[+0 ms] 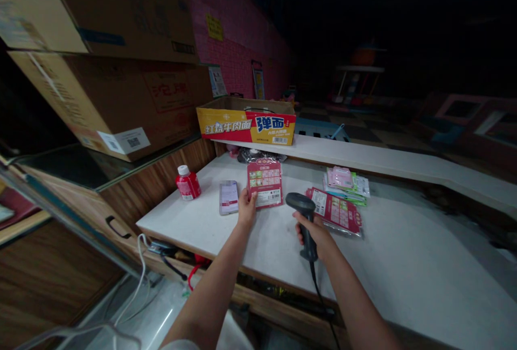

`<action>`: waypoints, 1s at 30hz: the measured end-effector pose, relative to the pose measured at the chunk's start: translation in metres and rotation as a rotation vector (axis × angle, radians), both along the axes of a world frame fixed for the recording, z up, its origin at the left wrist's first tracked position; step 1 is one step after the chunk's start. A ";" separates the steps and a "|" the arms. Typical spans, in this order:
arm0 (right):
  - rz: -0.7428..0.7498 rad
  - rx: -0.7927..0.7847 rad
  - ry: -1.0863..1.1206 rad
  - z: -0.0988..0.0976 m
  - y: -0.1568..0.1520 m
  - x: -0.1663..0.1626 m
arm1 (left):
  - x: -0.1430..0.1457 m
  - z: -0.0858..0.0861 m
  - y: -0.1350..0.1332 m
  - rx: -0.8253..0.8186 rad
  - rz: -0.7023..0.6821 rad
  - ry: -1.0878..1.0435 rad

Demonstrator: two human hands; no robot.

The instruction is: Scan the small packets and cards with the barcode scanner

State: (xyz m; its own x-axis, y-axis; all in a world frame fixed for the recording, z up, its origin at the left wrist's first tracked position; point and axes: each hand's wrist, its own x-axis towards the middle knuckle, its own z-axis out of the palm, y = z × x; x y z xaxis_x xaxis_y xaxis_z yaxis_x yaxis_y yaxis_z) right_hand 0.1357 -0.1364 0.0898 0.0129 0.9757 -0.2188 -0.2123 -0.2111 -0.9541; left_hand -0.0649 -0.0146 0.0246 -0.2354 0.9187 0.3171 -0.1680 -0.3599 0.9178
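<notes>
My left hand (246, 207) grips the lower left corner of a flat red packet (265, 177), its printed back with a white barcode label turned up towards me. In my right hand (317, 234) is a black barcode scanner (309, 231), held by its handle with the cord hanging down. The scanner's head points left, towards the packet, with a gap between them. Just left of my left hand lies a phone (229, 197) with a lit screen. Beyond my right hand, more red packets (339, 212) lie on the white counter (396, 253).
Small pink and green packets (347, 183) lie behind the red ones. A red bottle with a white cap (188, 183) stands at the left. An open noodle carton (246, 124) sits on the raised ledge (347, 151). Large cardboard boxes (121, 97) are stacked at the left.
</notes>
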 end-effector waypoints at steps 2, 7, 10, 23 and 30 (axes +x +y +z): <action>0.018 -0.007 0.097 -0.002 -0.005 0.019 | 0.000 0.000 0.001 -0.004 -0.005 -0.029; 0.033 -0.001 0.259 -0.013 -0.020 0.077 | 0.000 0.001 0.005 -0.066 0.003 -0.095; 0.067 0.019 0.368 -0.022 -0.027 0.106 | -0.001 0.001 0.006 -0.075 0.006 -0.086; -0.043 0.300 0.868 -0.047 -0.043 0.141 | 0.051 0.076 0.014 -0.008 -0.167 -0.027; -0.040 0.298 0.884 -0.045 -0.041 0.140 | 0.114 0.074 0.035 -0.325 -0.317 -0.023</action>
